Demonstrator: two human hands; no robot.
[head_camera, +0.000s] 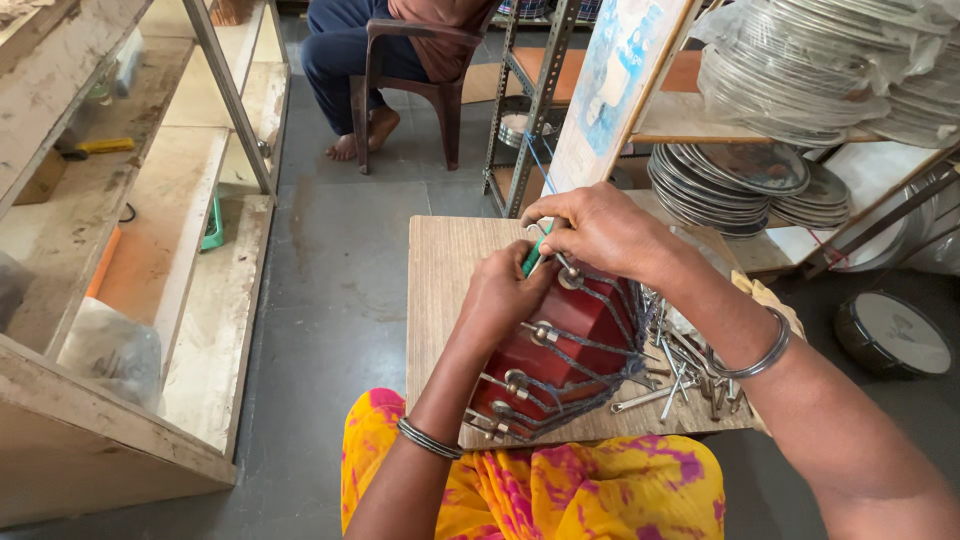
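Yellow and pink cloth (590, 490) is being seen nearest the lens, draped over the lap at the bottom edge. Just beyond it, a red drum (570, 345) is being steadied on its side at the near edge of a small wooden desk (450, 270), its body ringed with metal rods and hooks. The left hand (500, 295) is being pressed against the drum's upper end, fingers curled closed around the lower part of a green-handled tool (535, 255). The right hand (600, 235) is being held over the top of the same tool, fingers bent down and closed about its upper part; how tightly cannot be told. Metal bangles are being worn on both wrists. Loose metal rods (680, 375) are being kept in a heap on the desk, just right of the drum. Stacked metal rings (740, 185) are being stored on a shelf to the right, well apart from the hands. Farther back, a seated person's bare feet (360, 135) are being rested on the grey floor beside a brown chair (430, 70).
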